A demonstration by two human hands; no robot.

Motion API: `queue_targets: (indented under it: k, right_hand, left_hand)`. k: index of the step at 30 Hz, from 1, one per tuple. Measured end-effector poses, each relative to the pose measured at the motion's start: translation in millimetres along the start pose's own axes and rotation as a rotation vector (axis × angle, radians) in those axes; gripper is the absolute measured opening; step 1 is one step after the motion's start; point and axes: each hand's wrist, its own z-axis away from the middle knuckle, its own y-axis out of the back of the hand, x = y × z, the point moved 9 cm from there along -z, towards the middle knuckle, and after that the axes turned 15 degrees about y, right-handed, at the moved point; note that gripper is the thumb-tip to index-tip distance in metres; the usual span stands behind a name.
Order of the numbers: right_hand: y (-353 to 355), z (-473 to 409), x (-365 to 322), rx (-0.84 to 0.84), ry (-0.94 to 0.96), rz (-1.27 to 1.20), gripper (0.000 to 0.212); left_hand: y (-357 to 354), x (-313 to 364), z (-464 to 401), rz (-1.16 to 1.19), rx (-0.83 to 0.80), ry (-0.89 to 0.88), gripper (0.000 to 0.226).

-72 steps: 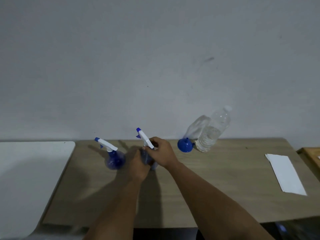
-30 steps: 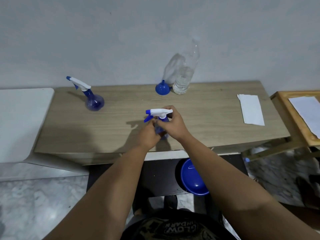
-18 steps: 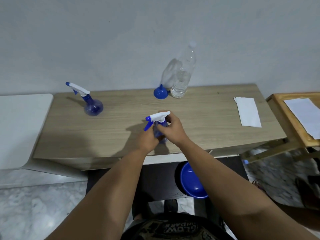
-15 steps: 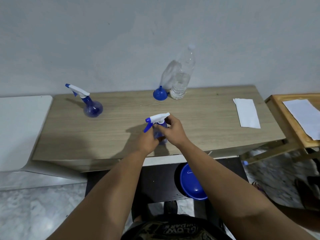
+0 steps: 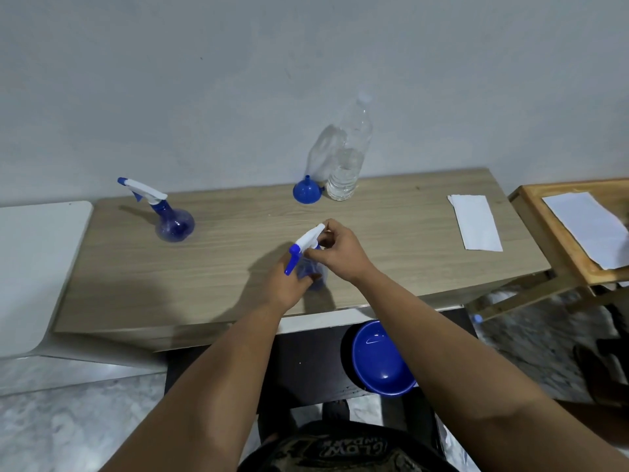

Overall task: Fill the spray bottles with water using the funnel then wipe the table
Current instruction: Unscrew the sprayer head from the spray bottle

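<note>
Right hand (image 5: 335,253) pinches white plastic trigger head (image 5: 308,240); left hand (image 5: 287,287) grips translucent blue bottle (image 5: 311,270).

On the pale wood-grain table top (image 5: 238,260), two translucent blue spray bottles (image 5: 174,226) carry white trigger heads (image 5: 308,238) with blue nozzles. Behind them stand a solid blue plastic funnel (image 5: 307,191) and a clear water bottle (image 5: 349,158); right lies a plain white folded paper towel (image 5: 476,222).

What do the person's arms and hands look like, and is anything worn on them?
Both forearms are bare, with no sleeves in view. The left hand and right hand wear no gloves; no rings, watch or bracelet can be seen.
</note>
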Motion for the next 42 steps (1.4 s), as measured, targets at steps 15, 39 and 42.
queue_targets:
  k: [15, 39, 42]
  right_hand:
    - [-4.0, 4.0, -12.6, 0.063, 0.035, -0.166, 0.032]
    - [74.2, 36.8, 121.1, -0.157, -0.394, 0.811, 0.034]
    - [70.5, 38.6, 122.3, -0.181, -0.375, 0.855, 0.035]
  left_hand:
    - [0.1, 4.0, -1.4, 0.074, -0.033, 0.001, 0.046]
    - [13.1, 18.5, 18.1, -0.03, 0.014, 0.006, 0.058]
    - [14.9, 22.8, 19.7, -0.042, 0.018, -0.005, 0.059]
